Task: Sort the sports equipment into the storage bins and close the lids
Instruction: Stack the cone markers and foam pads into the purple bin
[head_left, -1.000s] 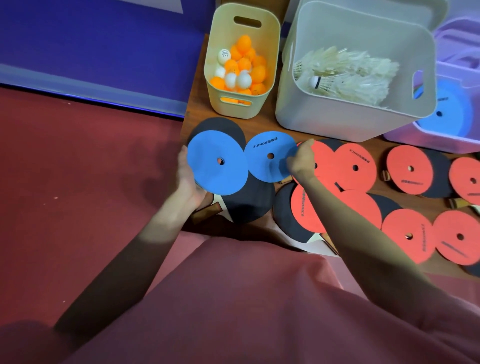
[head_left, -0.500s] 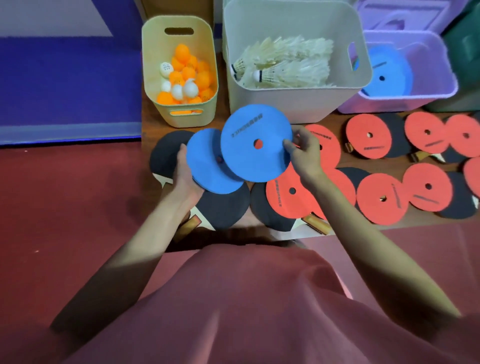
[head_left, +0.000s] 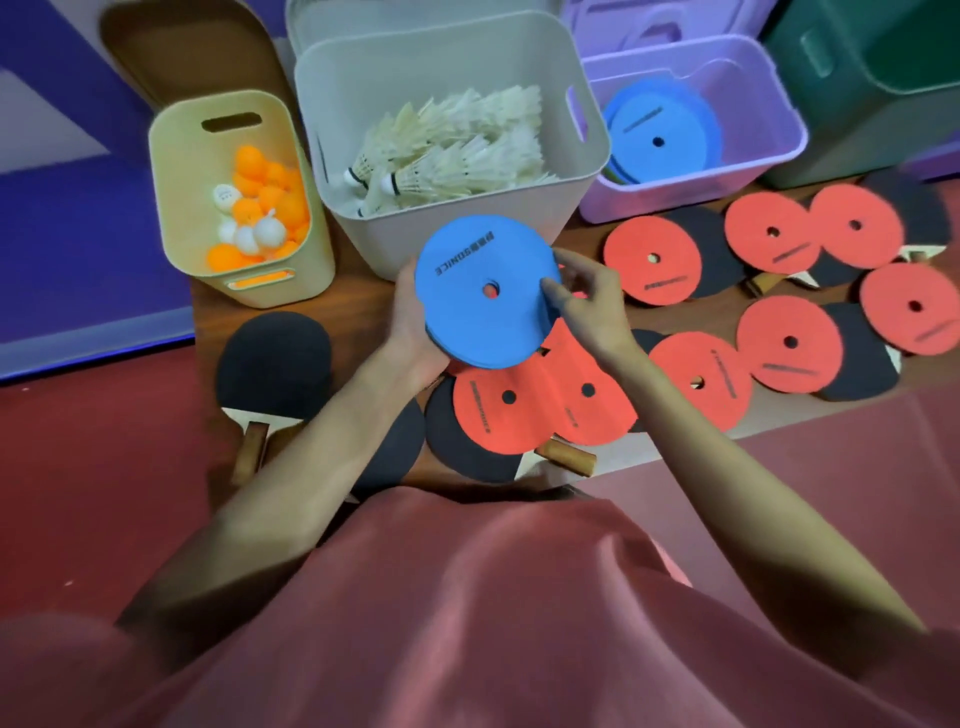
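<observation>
Tabletop (head_left: 363, 317) bins hold balls (head_left: 254, 208), shuttlecocks (head_left: 447, 156), blue discs (head_left: 657, 137); both hands (head_left: 415, 327) (head_left: 592, 306) grip blue discs (head_left: 483, 296).

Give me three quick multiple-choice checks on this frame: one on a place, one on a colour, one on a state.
1. Where do blue discs already lie?
A. purple bin
B. grey bin
C. yellow bin

2. What colour are the discs held in the hands?
A. red
B. blue
C. black

3. The grey bin is:
A. lidded
B. open
C. tipped over

Answers:
1 A, blue discs lie in the purple bin.
2 B, the left hand and right hand hold the blue stack.
3 B, the shuttlecocks show inside the grey bin.
</observation>
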